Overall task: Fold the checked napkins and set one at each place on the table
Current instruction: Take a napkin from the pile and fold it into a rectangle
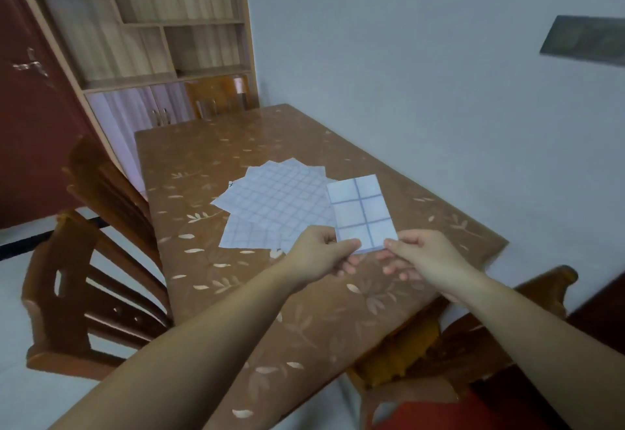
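Both forearms reach over the surface's (209, 294) near edge, left hand (318, 248) and right hand (424, 255) each pinching 1 near corner of the folded napkin (362, 213), probably light, limp and crease-holding, above the unfolded napkins (270, 206).

Both forearms are bare to the frame's edge, and the hands (372, 255) wear no rings, watch or gloves.
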Demonstrator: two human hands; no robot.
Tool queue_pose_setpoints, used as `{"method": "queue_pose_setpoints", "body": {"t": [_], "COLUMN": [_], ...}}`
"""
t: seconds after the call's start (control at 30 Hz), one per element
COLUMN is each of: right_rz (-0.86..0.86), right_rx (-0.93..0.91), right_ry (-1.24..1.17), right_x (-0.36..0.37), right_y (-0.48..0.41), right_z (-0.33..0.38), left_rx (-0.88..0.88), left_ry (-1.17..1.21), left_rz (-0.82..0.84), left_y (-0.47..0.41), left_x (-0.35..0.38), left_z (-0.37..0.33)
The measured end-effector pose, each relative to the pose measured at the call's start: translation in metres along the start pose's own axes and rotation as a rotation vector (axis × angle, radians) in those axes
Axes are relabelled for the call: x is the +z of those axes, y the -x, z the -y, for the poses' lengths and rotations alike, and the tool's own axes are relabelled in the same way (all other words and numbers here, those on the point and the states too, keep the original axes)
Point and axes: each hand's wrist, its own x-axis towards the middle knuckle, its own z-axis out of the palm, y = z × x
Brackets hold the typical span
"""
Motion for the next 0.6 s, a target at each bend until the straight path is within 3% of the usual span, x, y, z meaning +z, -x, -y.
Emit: {"method": "queue_pose_setpoints", "body": {"t": [0.23,0.6], "right_rz": [-0.239,-0.148], "right_rx": [0.136,0.309], "right_ry": [-0.117,0.040], "right_x": [-0.012,-0.076], "right_y": [-0.014,-0.083], "right_z": [-0.053,-0.136], "left_rx": [-0.181,-0.491], "left_ry": [0.131,0.158], "left_rz": [0.061,-0.104], "left_y": [-0.023,-0.093], "left_x": [0.040,0.110], "left_z": [0.058,0.127]}}
